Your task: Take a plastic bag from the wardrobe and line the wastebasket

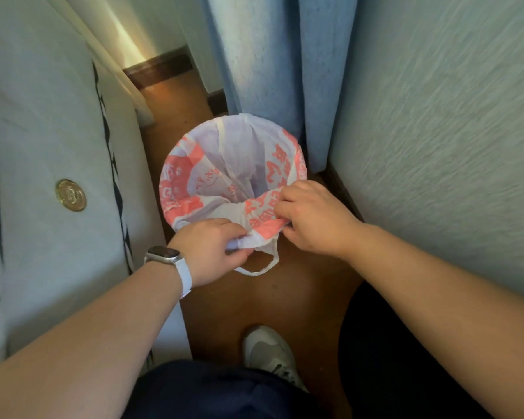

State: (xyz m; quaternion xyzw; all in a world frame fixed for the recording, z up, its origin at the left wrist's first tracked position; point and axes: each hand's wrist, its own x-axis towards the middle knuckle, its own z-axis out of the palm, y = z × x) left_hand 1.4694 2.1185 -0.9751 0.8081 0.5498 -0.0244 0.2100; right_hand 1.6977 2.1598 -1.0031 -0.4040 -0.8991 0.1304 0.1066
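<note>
— Step?
— Lining, late stage. Plastic bag [233, 164] already spread over wastebasket mouth, on floor [300, 282] btwn bed [58, 131] at left & wall [436, 116] at right. Basket itself hidden under it.
— Hands?
— Left hand [212, 246] & right hand [312, 219] at near edge, fingers [285, 204] pinched on bag film. Handle loop [260, 267] dangling near side.
— Next?
— Prob. pull near edge down over rim, tuck loop. Gently: thin film, liable to tear or slip off far side.

wastebasket hidden under plastic bag [239, 152], wall [436, 116] blurred
</note>
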